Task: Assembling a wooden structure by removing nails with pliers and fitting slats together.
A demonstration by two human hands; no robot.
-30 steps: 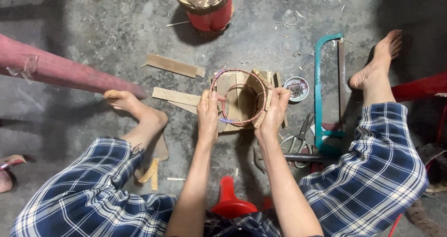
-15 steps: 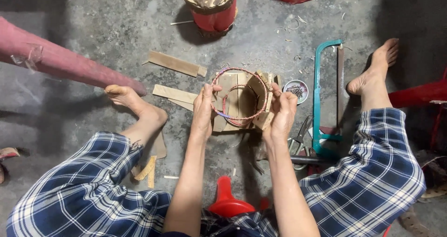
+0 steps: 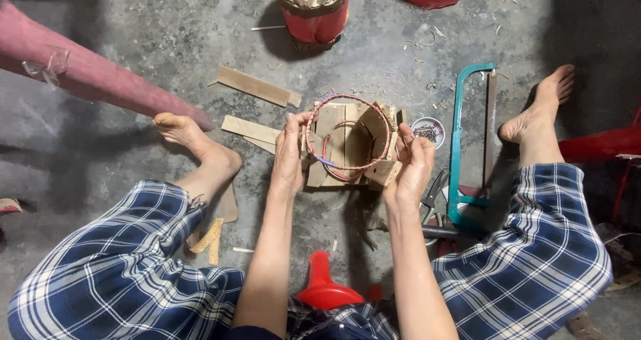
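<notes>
From the head view we look straight down at a small ring of flat wooden slats (image 3: 350,146) bound by red hoops, held just above the concrete floor (image 3: 374,53) between our knees. Our left hand (image 3: 290,153) grips its left side, fingers closed around the outer slats with the thumb at the upper rim. Our right hand (image 3: 410,166) clasps the right side, fingers curled over the edge; the palm hides the slats under it, so we cannot see how they join there. Whether the ring has a bottom is hard to make out.

Loose wooden strips (image 3: 257,86) lie on the floor to the left, near our left foot (image 3: 193,139). A teal hacksaw (image 3: 467,146) lies just right of the ring, with a small round tin (image 3: 427,129) between them; its contents are too small to tell. A red container (image 3: 314,9) is cut off at the top edge. A red cone-shaped object (image 3: 324,286) sits between our legs, partly hidden by our arms. A pink pole (image 3: 87,76) runs out of frame at left.
</notes>
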